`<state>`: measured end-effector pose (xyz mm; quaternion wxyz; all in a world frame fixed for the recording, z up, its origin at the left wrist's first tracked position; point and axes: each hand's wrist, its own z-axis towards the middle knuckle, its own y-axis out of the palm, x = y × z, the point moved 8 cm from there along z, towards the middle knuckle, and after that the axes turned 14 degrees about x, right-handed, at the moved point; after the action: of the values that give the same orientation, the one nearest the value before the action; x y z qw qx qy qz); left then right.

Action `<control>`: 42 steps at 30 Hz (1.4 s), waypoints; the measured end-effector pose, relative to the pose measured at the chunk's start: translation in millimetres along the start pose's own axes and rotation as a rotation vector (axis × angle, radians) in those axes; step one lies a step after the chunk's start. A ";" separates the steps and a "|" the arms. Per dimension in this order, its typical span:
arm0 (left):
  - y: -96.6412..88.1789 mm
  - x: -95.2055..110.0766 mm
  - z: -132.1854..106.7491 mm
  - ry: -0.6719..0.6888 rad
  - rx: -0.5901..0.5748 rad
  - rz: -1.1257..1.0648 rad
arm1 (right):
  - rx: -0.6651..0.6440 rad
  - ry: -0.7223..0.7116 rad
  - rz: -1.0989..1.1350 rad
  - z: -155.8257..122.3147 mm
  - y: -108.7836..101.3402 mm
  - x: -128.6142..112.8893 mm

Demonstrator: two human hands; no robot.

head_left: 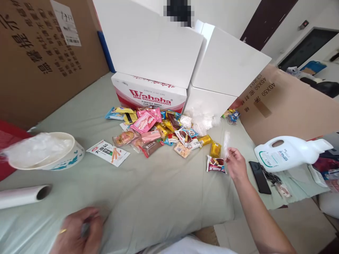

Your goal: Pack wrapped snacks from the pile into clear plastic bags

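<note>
My right hand (236, 164) pinches a strip of clear plastic film (226, 143) that stands up from the fingertips. Just left of those fingers lie a maroon-wrapped snack cake (216, 165) and a small yellow packet (215, 150). At the lower left, my left hand (79, 229) is curled closed over the bed sheet, slightly blurred. A small dark grey thing (85, 229) shows between its thumb and fingers; its kind I cannot make out. In the middle is a heap of wrapped snacks, with a pink packet (147, 120) on top and a white snack bag (108, 152) to its left.
Behind the snacks stand a Wahaha carton (150, 93) and white boxes (217, 60), with crumpled clear plastic (205, 121) in front. A paper tub (69, 157) and a white roll (22, 195) lie left. A detergent bottle (287, 153) and a phone (260, 177) lie right.
</note>
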<state>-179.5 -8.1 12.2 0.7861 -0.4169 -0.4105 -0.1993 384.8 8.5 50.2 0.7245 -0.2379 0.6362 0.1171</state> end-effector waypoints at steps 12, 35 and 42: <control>173.1 117.4 -89.0 -0.584 -0.732 -0.807 | -0.552 -0.293 -0.032 -185.1 71.4 -3.8; 160.4 80.6 -83.9 -0.965 -0.493 -0.978 | -0.456 0.566 0.364 -178.1 80.0 43.5; 156.7 91.8 -103.5 -1.041 -0.801 -1.004 | -0.391 0.546 0.384 -173.5 72.5 47.9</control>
<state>26.4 -0.4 -23.0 0.1048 -0.4714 -0.7573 -0.4396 208.1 -21.1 -24.2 0.4344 -0.2703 0.8044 0.3020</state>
